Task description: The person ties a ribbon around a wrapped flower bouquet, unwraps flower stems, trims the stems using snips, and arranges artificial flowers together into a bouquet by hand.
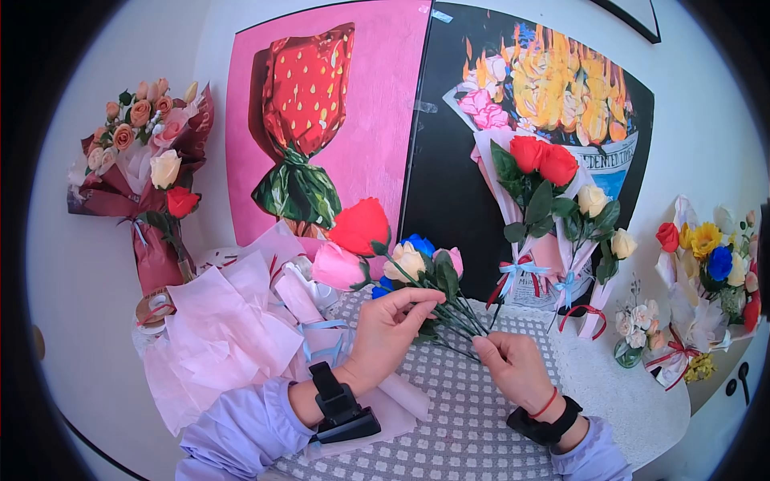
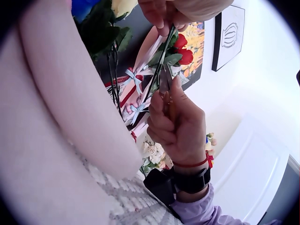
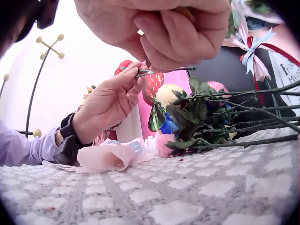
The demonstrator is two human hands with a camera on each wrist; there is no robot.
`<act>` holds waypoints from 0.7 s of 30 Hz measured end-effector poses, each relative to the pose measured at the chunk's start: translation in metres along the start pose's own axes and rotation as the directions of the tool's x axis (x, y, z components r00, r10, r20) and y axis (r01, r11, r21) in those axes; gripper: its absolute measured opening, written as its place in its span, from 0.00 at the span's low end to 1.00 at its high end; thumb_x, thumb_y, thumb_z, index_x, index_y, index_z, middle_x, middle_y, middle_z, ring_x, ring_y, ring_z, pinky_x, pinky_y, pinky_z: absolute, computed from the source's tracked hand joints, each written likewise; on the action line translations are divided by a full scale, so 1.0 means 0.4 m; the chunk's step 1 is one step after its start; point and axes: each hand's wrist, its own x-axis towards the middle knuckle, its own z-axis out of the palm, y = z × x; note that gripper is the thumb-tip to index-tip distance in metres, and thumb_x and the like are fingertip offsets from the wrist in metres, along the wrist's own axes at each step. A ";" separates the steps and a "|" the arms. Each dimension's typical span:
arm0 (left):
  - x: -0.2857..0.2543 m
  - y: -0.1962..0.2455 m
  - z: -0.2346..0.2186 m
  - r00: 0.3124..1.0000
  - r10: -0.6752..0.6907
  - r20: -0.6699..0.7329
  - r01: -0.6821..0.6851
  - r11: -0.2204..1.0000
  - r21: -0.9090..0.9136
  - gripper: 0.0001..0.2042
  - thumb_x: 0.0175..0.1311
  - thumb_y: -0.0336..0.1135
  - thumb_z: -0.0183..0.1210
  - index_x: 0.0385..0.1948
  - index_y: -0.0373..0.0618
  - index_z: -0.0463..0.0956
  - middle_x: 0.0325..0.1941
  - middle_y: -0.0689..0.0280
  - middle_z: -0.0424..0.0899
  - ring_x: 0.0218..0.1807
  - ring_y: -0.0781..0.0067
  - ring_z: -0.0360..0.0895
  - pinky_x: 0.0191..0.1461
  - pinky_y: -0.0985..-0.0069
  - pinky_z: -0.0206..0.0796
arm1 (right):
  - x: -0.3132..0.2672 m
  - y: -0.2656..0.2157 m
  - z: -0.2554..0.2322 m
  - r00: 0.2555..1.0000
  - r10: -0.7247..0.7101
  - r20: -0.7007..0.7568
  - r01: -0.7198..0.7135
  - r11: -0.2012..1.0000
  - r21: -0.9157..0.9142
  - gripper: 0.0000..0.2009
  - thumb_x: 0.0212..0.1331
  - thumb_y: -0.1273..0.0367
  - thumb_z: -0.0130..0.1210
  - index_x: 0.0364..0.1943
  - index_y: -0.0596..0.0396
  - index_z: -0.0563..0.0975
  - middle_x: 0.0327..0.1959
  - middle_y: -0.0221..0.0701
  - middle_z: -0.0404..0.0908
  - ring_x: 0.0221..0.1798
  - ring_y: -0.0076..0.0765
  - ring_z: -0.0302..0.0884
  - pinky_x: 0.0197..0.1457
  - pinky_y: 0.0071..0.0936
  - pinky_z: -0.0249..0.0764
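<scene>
My left hand [image 1: 391,330] pinches a green stem between thumb and fingertips. A large red rose [image 1: 360,227] stands out just above that hand. My right hand [image 1: 516,367] is curled round a small tool [image 2: 167,84] with metal blades and an orange handle, whose tip is right at the stem [image 2: 162,56] in the left wrist view. The tool is mostly hidden in the head view. Beneath and behind the hands lies a bunch of artificial roses, with a pink rose [image 1: 338,267], a cream rose [image 1: 404,262] and blue roses [image 3: 168,124], their stems pointing right.
Pink wrapping paper [image 1: 228,329] is spread at the left, by a ribbon roll [image 1: 154,309]. Wrapped bouquets [image 1: 536,200] lean on the pictures behind. A small vase [image 1: 630,353] and a bouquet [image 1: 702,280] stand right. A grey-white patterned cloth [image 1: 449,417] covers the table.
</scene>
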 end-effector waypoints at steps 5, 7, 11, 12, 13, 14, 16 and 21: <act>-0.003 0.007 0.004 0.999 0.015 0.034 -0.016 0.999 0.033 0.07 0.59 0.28 0.53 0.37 0.42 0.77 0.34 0.71 0.80 0.31 0.89 0.72 0.28 0.91 0.61 | -0.001 -0.004 0.001 1.000 0.004 -0.002 -0.004 1.000 0.003 0.18 0.56 0.62 0.50 0.16 0.62 0.72 0.08 0.40 0.64 0.11 0.41 0.63 0.17 0.34 0.56; -0.006 0.003 0.004 0.998 0.015 0.063 -0.019 0.997 0.072 0.07 0.59 0.28 0.53 0.37 0.42 0.77 0.33 0.72 0.80 0.31 0.89 0.72 0.28 0.91 0.61 | -0.001 -0.010 0.000 1.000 0.016 0.000 -0.016 0.999 0.029 0.18 0.56 0.61 0.50 0.16 0.62 0.72 0.08 0.40 0.64 0.11 0.41 0.63 0.17 0.34 0.56; -0.007 0.009 0.006 0.997 0.037 0.073 -0.044 0.993 0.108 0.08 0.59 0.28 0.52 0.38 0.42 0.77 0.33 0.73 0.80 0.31 0.90 0.72 0.29 0.91 0.60 | -0.002 -0.009 -0.004 1.000 -0.001 -0.004 0.001 1.000 0.012 0.18 0.56 0.61 0.50 0.16 0.62 0.72 0.08 0.40 0.65 0.11 0.40 0.63 0.17 0.34 0.56; -0.005 0.009 0.006 0.998 0.036 0.055 -0.040 0.996 0.077 0.08 0.59 0.28 0.52 0.38 0.42 0.77 0.33 0.72 0.80 0.31 0.89 0.72 0.28 0.91 0.61 | -0.003 -0.010 -0.005 1.000 0.004 0.004 -0.004 1.000 0.024 0.19 0.56 0.61 0.49 0.15 0.62 0.72 0.08 0.40 0.65 0.11 0.40 0.63 0.17 0.34 0.56; -0.003 0.009 0.005 0.999 0.034 0.036 -0.036 0.998 0.047 0.08 0.59 0.28 0.52 0.38 0.42 0.77 0.34 0.72 0.80 0.31 0.89 0.72 0.28 0.91 0.61 | -0.003 -0.010 -0.006 1.000 0.008 0.012 -0.009 0.999 0.036 0.19 0.56 0.61 0.49 0.15 0.62 0.72 0.08 0.40 0.65 0.11 0.40 0.63 0.17 0.34 0.56; -0.002 0.008 0.003 0.999 0.035 0.036 -0.036 0.998 0.047 0.08 0.59 0.28 0.52 0.38 0.42 0.77 0.34 0.72 0.80 0.31 0.89 0.72 0.28 0.91 0.61 | -0.003 -0.010 -0.006 1.000 0.008 0.013 -0.008 0.999 0.036 0.19 0.56 0.61 0.49 0.15 0.62 0.72 0.08 0.40 0.65 0.11 0.40 0.63 0.17 0.34 0.56; 0.000 0.006 0.001 0.999 0.035 0.018 -0.035 0.999 0.014 0.07 0.59 0.28 0.52 0.37 0.42 0.77 0.34 0.71 0.80 0.31 0.89 0.72 0.28 0.91 0.61 | -0.003 -0.009 -0.006 1.000 0.013 0.015 -0.013 1.000 0.028 0.19 0.57 0.61 0.49 0.15 0.61 0.72 0.08 0.41 0.65 0.11 0.43 0.64 0.18 0.35 0.57; -0.002 0.015 0.004 0.999 0.028 0.034 -0.029 0.999 0.039 0.07 0.59 0.28 0.52 0.37 0.43 0.78 0.35 0.71 0.81 0.31 0.90 0.72 0.28 0.91 0.61 | -0.002 -0.007 -0.005 1.000 0.003 0.015 -0.004 1.000 0.006 0.19 0.57 0.60 0.48 0.15 0.61 0.72 0.09 0.43 0.66 0.13 0.47 0.65 0.19 0.37 0.58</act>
